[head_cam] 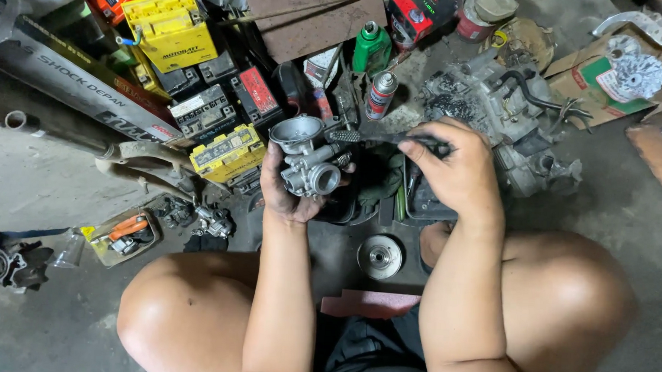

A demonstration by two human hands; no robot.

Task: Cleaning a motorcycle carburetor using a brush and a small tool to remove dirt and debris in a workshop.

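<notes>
Two hands at work on a carburetor over a crowded workshop floor.

Cupped in the left hand point(290, 192), fingers wrapped around its underside, the silver carburetor point(308, 157) sits at mid-frame between the person's knees, its round bowl opening up and to the left. The right hand point(458, 173) is closed on the handle of a dark brush point(381, 138), whose bristled tip touches the carburetor's top. Just behind stand a spray can point(381, 94) and a green bottle point(370, 46); yellow and black batteries point(201, 91) crowd the left, a greasy engine block point(498, 111) sits right behind the right hand. A round metal disc point(379, 256) lies on the floor below the hands, beside a dark tray point(419, 205).
</notes>
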